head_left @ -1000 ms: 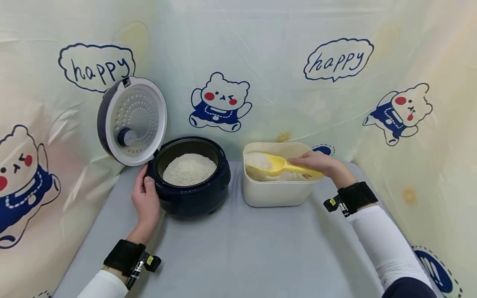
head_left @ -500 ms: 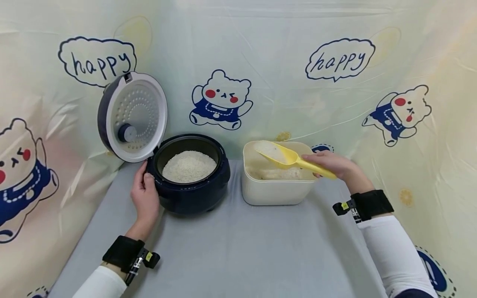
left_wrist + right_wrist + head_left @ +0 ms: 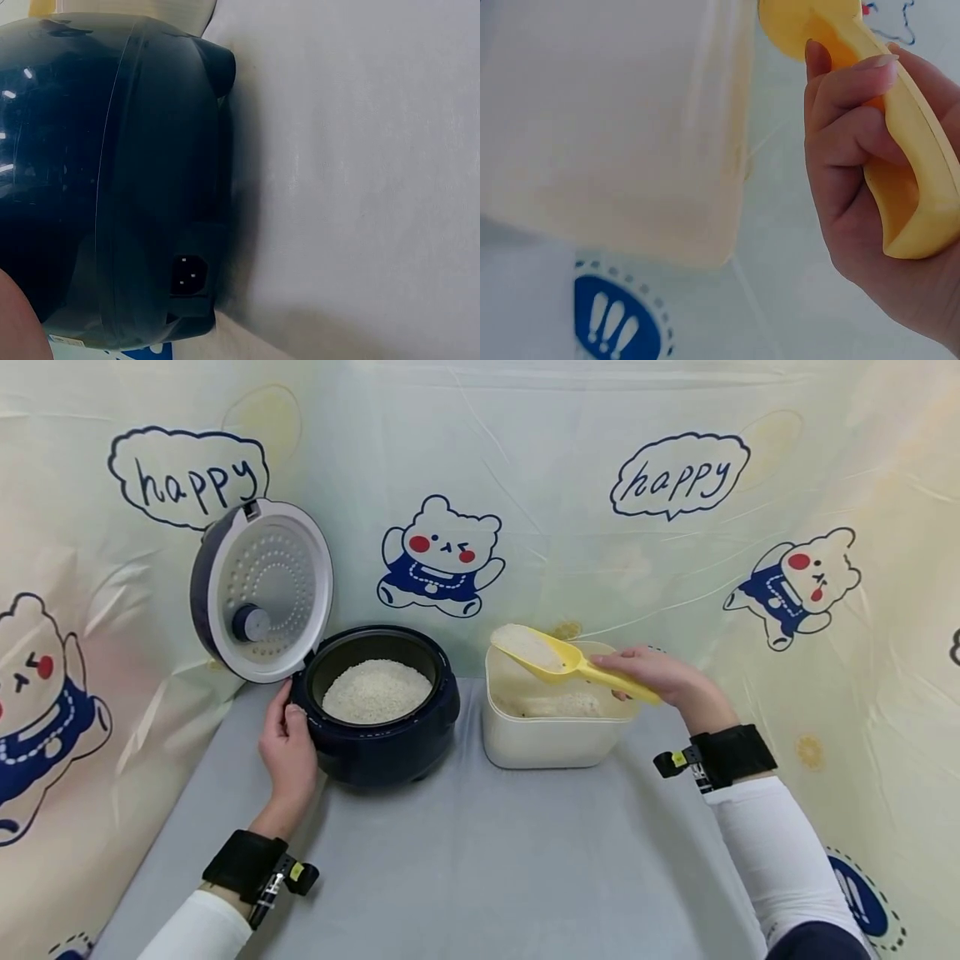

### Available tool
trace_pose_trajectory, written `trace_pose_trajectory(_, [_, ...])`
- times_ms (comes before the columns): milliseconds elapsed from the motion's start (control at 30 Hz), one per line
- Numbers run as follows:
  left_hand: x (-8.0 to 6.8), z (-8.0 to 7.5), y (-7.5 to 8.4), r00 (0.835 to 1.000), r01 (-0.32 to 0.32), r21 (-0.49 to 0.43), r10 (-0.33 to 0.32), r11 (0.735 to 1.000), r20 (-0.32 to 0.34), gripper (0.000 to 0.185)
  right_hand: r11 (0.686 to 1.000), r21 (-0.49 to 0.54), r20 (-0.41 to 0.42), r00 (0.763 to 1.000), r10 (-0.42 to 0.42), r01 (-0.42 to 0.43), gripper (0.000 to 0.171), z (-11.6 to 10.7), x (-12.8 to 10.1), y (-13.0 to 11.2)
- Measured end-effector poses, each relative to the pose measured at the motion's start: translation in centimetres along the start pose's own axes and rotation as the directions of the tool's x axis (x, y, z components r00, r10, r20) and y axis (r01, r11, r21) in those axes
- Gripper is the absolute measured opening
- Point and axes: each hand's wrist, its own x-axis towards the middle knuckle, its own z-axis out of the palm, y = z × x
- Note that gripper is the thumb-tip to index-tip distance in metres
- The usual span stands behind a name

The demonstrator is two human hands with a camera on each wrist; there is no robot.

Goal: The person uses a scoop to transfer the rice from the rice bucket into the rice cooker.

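In the head view a dark blue rice cooker (image 3: 378, 752) stands with its lid (image 3: 281, 581) raised, white rice (image 3: 377, 692) heaped inside. My left hand (image 3: 291, 752) rests against the cooker's left side, thumb toward the front; some fingers are hidden behind it. My right hand (image 3: 660, 675) grips a yellow scoop (image 3: 573, 662) by its handle. Rice (image 3: 527, 647) fills the scoop, which is tilted above a cream container (image 3: 558, 745) holding more rice. The right wrist view shows fingers curled round the handle (image 3: 922, 142); the left wrist view shows the cooker's power socket (image 3: 188, 275).
Cooker and container stand side by side on a grey cloth-covered table (image 3: 465, 860), a narrow gap between them. A printed curtain (image 3: 562, 468) hangs close behind and along both sides. Each wrist wears a black strap (image 3: 247, 866) with a small camera.
The loaded scoop has risen out of the container, first swinging right and then slightly left with my right hand. My left hand stays on the cooker; the view has shifted slightly.
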Motion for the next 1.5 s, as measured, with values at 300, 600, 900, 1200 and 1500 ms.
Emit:
trace_pose_trajectory(300, [0.2, 0.0, -0.3, 1.000, -0.010, -0.006, 0.010, 1.000, 0.003, 0.047, 0.993, -0.031, 0.066, 0.992, -0.110, 0.112, 0.042, 2.2, 1.3, -6.3])
trace_pose_trajectory(600, [0.2, -0.2, -0.2, 1.000, -0.029, 0.010, 0.029, 1.000, -0.006, 0.045, 0.977, -0.120, 0.116, 0.980, -0.160, 0.174, 0.041, 6.6, 3.8, -11.9])
trace_pose_trajectory(900, [0.1, -0.1, -0.1, 0.999, -0.042, 0.001, 0.042, 0.999, -0.008, 0.045, 0.949, -0.224, 0.096, 0.974, -0.204, 0.221, 0.031, 10.0, 4.8, -14.4])
trace_pose_trajectory(1200, [0.1, -0.2, 0.1, 0.999, -0.048, -0.011, 0.048, 0.999, -0.012, 0.045, 0.919, -0.304, 0.070, 0.968, -0.240, 0.250, 0.028, 12.1, 5.0, -15.8])
trace_pose_trajectory(1500, [0.1, -0.2, 0.0, 0.999, -0.037, 0.001, 0.037, 0.999, -0.001, 0.046, 0.828, -0.483, -0.026, 0.941, -0.338, 0.284, 0.031, 13.6, 5.0, -16.4])
